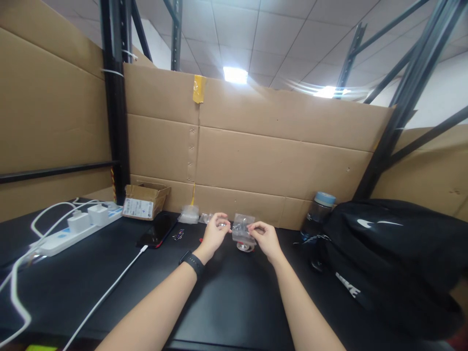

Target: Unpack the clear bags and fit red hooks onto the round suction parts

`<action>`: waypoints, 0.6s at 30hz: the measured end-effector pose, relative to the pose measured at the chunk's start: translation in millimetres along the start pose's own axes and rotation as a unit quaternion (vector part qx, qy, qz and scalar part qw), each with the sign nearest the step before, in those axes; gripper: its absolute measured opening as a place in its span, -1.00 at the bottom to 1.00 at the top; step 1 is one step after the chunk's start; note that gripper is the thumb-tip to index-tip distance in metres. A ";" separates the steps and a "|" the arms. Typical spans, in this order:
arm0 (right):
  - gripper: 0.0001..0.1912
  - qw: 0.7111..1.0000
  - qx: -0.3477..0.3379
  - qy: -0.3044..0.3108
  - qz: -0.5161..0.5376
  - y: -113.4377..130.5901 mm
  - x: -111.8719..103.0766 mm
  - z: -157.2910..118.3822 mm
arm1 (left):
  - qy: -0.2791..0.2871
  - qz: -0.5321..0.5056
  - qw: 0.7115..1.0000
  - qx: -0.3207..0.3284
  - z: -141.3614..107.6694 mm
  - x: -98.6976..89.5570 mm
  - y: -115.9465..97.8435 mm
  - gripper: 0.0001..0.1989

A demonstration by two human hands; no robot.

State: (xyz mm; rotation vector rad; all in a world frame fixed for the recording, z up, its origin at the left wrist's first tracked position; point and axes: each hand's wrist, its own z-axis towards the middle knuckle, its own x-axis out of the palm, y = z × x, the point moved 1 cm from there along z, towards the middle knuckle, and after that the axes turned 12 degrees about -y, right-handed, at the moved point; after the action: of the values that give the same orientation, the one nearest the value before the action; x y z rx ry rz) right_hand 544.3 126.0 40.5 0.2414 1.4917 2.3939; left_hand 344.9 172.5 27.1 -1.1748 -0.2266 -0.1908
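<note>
My right hand (266, 239) pinches the right edge of a small clear plastic bag (242, 225) between thumb and fingers. The bag stands raised above the black table. Just left of it is my left hand (215, 233), its fingers curled and thumb close to the fingertips; anything in them is too small to name. A dark watch sits on the left wrist. Under the bag's lower edge shows a round, shiny silver piece (244, 247), partly covered. Behind the left hand lies another clear plastic wrapping (205, 218).
Leftward on the black table (234, 302) are a small colourful trinket (178, 235), a white packet (189, 214), a phone (157, 230) on a white cable, an open cardboard box (144, 201) and a power strip (58, 244). A bottle (317, 213) and black bag (387, 258) stand right.
</note>
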 end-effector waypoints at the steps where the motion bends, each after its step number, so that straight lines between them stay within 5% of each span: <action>1: -0.69 1.000 0.002 0.000 -0.011 0.1 -0.7 0.2 | -0.002 0.016 1.000 0.003 0.8 -0.6 0.0 -0.64; 10: -0.67 1.000 -0.016 0.001 -0.027 5.4 5.9 -4.0 | 0.117 -0.007 0.993 -0.021 -12.9 7.4 -10.4 -0.40; 18: -0.62 0.999 0.023 0.034 -0.007 8.2 8.0 -6.3 | 0.111 0.039 0.993 -0.009 -10.7 4.2 -3.3 -0.46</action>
State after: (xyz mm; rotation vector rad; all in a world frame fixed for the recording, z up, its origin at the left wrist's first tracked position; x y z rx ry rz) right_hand 533.5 120.1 44.9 0.1599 1.5740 2.3805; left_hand 348.9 161.2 27.2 -1.1686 0.0178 -0.2528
